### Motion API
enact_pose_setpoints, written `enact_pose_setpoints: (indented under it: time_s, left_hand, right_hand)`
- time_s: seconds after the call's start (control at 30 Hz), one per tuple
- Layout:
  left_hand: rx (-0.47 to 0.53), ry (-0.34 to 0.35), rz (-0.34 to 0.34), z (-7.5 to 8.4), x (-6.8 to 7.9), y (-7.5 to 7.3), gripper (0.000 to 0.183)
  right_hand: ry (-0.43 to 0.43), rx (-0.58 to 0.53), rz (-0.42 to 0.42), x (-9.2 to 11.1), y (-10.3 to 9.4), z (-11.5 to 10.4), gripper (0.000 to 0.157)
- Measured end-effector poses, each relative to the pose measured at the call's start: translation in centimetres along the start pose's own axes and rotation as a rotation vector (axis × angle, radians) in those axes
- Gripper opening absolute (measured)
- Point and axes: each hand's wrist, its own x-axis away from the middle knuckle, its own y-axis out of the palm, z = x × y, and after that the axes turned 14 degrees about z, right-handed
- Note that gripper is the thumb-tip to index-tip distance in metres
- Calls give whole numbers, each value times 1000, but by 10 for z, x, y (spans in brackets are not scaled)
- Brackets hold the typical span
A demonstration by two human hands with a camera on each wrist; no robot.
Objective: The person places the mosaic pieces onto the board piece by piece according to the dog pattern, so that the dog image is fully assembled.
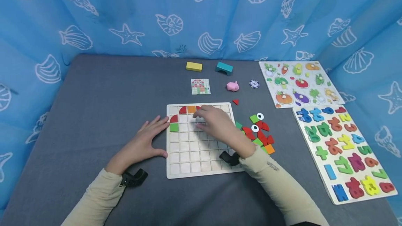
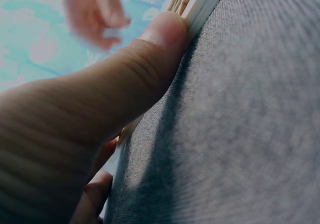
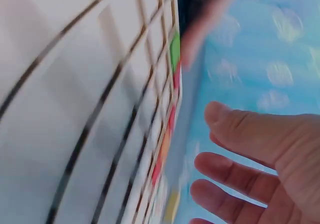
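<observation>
A white gridded wooden board [image 1: 188,156] lies on the table. In its top left cells sit red quarter-round pieces [image 1: 183,110], an orange square [image 1: 191,109] and a green square [image 1: 173,127]. One more red piece is partly hidden by my right hand [image 1: 216,121], which hovers over the upper board. Its fingers are loosely bent, thumb apart from them, and the right wrist view shows nothing between them. My left hand [image 1: 142,144] touches the board's left edge with fingers spread; the left wrist view shows its thumb [image 2: 150,49] against the rim.
Loose red, green, orange and white pieces [image 1: 262,137] lie right of the board. Behind it are a pattern card [image 1: 200,86], yellow block [image 1: 194,66], teal arch block [image 1: 224,68], pink pig [image 1: 232,86] and chip [image 1: 254,84]. Vegetable [image 1: 292,72] and number [image 1: 320,170] puzzle boards stand right.
</observation>
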Motion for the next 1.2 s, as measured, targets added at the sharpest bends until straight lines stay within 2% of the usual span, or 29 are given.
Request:
enact_pose_setpoints:
  time_s: [0.13, 0.3, 0.43, 0.87, 1.07, 1.2]
  left_hand:
    - [-1, -6, -7, 0, 0, 1, 100]
    - [4, -21, -11, -2, 1, -1, 100]
    - [5, -33, -16, -2, 3, -1, 99]
    - [0, -48, -23, 0, 2, 0, 99]
    - [-2, -41, -22, 0, 1, 2, 99]
    - [-1, -32, -22, 0, 0, 3, 99]
  right_hand:
    - [123, 15, 69, 37, -22, 39, 26]
    - [275, 60, 26, 74, -36, 77, 24]
    - [306, 67, -16, 89, -38, 92, 20]
    - [311, 68, -56, 91, -35, 96, 18]
    - [296, 114, -74, 86, -33, 97, 19]
    - [318, 140, -72, 84, -31, 98, 20]
